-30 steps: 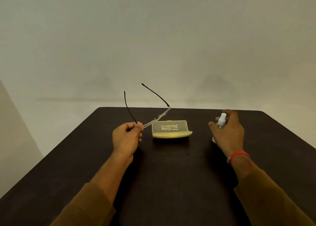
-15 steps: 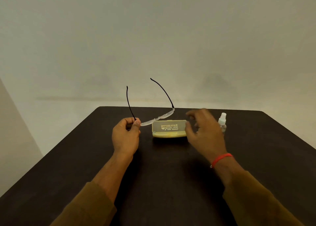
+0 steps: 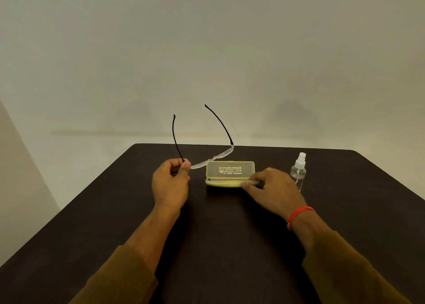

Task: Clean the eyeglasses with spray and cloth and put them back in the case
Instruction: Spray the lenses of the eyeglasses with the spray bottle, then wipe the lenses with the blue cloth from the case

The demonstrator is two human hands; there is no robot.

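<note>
My left hand pinches the eyeglasses at their left corner. It holds them above the table with the clear lenses down and the two thin black temples pointing up. Just right of it on the table lies the pale yellow case, open, with its printed lid standing up. A pale yellow cloth seems to lie in its lower tray. My right hand is at the tray's right end, thumb on the front lip and fingers over the tray. What it grips is hidden. The clear spray bottle stands upright just right of that hand.
All of this sits on a dark brown table whose far edge runs just behind the case. A plain pale wall stands behind it. A red band is on my right wrist.
My right hand let go of the spray bottle, moved left and came down onto the right end of the case. My left hand turned the glasses so the temples stand more upright.
</note>
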